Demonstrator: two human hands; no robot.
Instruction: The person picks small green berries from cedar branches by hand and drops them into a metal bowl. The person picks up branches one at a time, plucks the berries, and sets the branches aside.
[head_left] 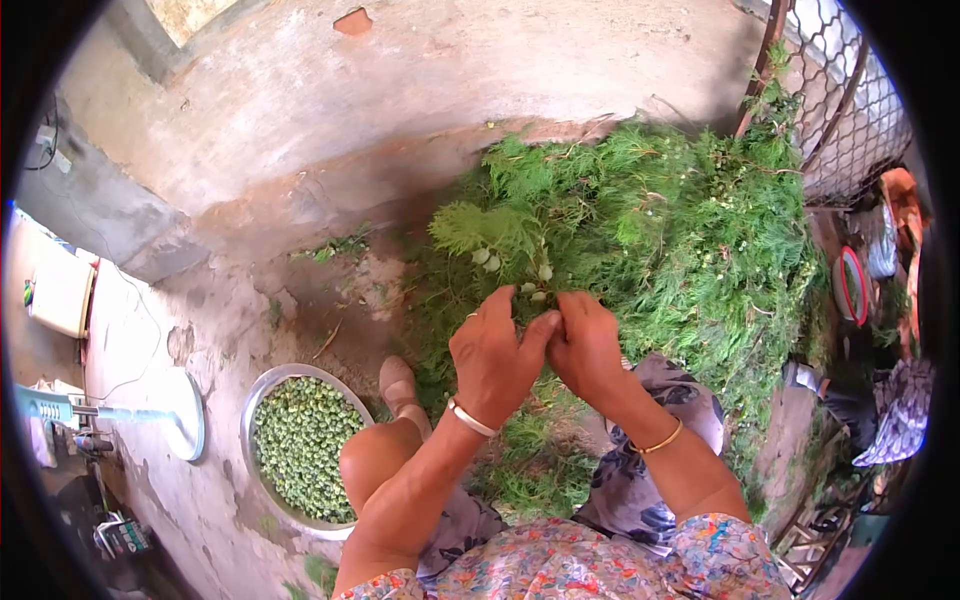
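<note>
In front of my knees, both hands hold a green conifer sprig (490,232) that bears several pale green cones (487,259). My left hand (497,350), with a white bangle on its wrist, is closed at the sprig's lower part. Beside it my right hand (588,343), with a gold-coloured bangle, is closed with its thumb against the left thumb. The fingertips are partly hidden behind the hands, so I cannot see exactly what each one pinches. At my left knee stands a wide metal basin (262,385) filled with small green cones (305,450).
A large heap of cut conifer branches (690,230) covers the ground ahead and to the right, up against the wall (400,100). A white and light-blue fan (185,413) stands left of the basin. At the upper right is a wire-mesh panel (850,110).
</note>
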